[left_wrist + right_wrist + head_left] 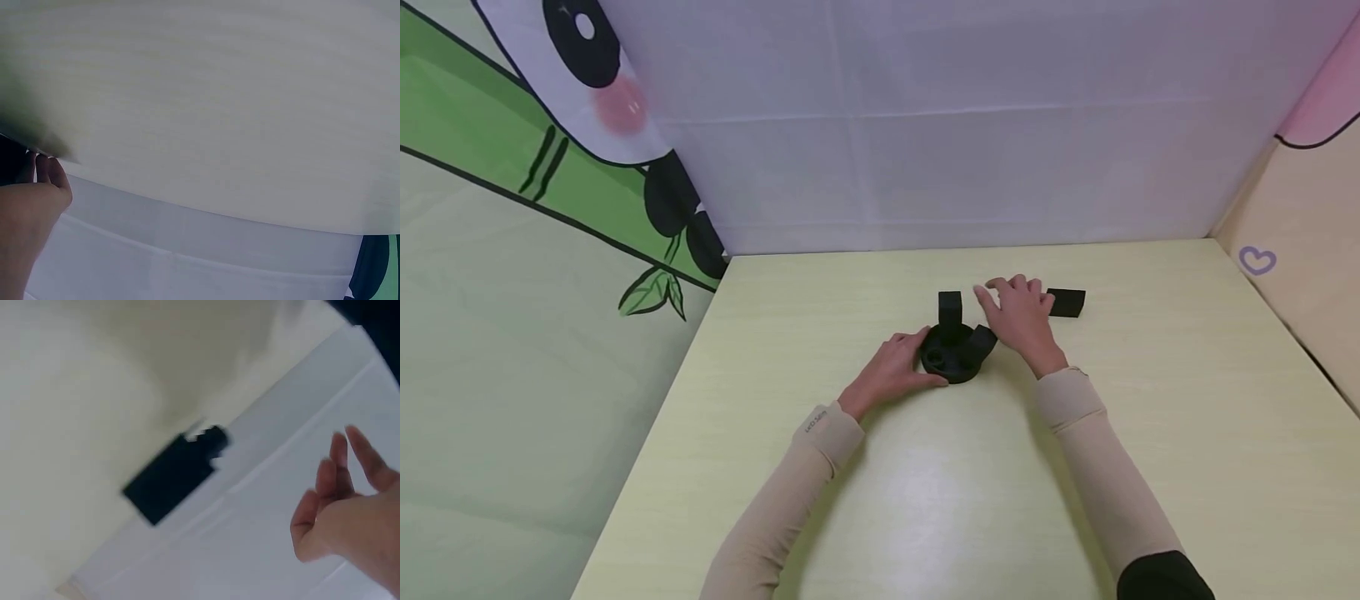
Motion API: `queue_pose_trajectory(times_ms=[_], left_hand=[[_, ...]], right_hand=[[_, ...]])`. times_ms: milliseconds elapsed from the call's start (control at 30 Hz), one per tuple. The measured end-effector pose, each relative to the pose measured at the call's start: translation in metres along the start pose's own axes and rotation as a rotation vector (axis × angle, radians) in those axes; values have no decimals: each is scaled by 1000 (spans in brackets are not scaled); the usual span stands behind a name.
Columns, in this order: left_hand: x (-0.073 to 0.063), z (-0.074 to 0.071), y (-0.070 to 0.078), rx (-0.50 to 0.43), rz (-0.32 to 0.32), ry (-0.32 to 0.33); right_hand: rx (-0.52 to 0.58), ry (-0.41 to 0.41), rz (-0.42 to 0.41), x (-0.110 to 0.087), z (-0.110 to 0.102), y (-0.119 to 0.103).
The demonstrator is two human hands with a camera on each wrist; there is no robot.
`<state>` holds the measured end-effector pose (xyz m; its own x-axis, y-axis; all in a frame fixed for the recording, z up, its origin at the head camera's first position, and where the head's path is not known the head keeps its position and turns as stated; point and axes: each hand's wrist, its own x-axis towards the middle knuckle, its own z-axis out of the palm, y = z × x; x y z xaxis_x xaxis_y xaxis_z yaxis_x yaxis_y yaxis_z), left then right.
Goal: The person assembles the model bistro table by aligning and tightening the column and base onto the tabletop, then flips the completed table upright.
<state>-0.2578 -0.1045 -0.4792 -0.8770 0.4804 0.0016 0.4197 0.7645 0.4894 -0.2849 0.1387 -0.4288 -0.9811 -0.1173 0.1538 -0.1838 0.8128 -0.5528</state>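
A round black base [942, 362] rests on the table, with a hole showing toward its front left. One black block [950, 307] stands up from its back, and a second black block [983, 340] sits on its right side. My left hand [895, 367] grips the base from the left, thumb at the front and fingers behind. My right hand [1021, 317] hovers to the right of the base, fingers loosely bent and holding nothing. Just beyond it lies a loose black block [1067, 302]; the right wrist view shows a short peg on this block [172, 478].
The pale wood-look table [925, 500] ends at a lilac cloth wall [925, 167] behind. A printed green cloth [512, 333] hangs on the left, and a beige panel [1307, 242] with a heart stands along the right edge.
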Motion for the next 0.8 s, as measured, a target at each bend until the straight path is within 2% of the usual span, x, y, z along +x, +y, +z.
queue_pose_trajectory(times_ms=[133,200,300,433,567,800], left_hand=[[1,1,2,13,-1,-3],[1,0,2,13,0,2],[0,0,1,24,-4,7],[0,0,-1,21,-8,7],[-1,1,-1,2,-11,3],[-1,2,1,0,-21,6]], right_hand=[[82,102,65,-10,-6,34],[92,112,113,-14,-14,51],[69,90,179,-15,-27,74],[-5,4,225,-14,-35,98],[-33,-33,228,-17,-36,110],[-62,13,216,-23,-35,116]])
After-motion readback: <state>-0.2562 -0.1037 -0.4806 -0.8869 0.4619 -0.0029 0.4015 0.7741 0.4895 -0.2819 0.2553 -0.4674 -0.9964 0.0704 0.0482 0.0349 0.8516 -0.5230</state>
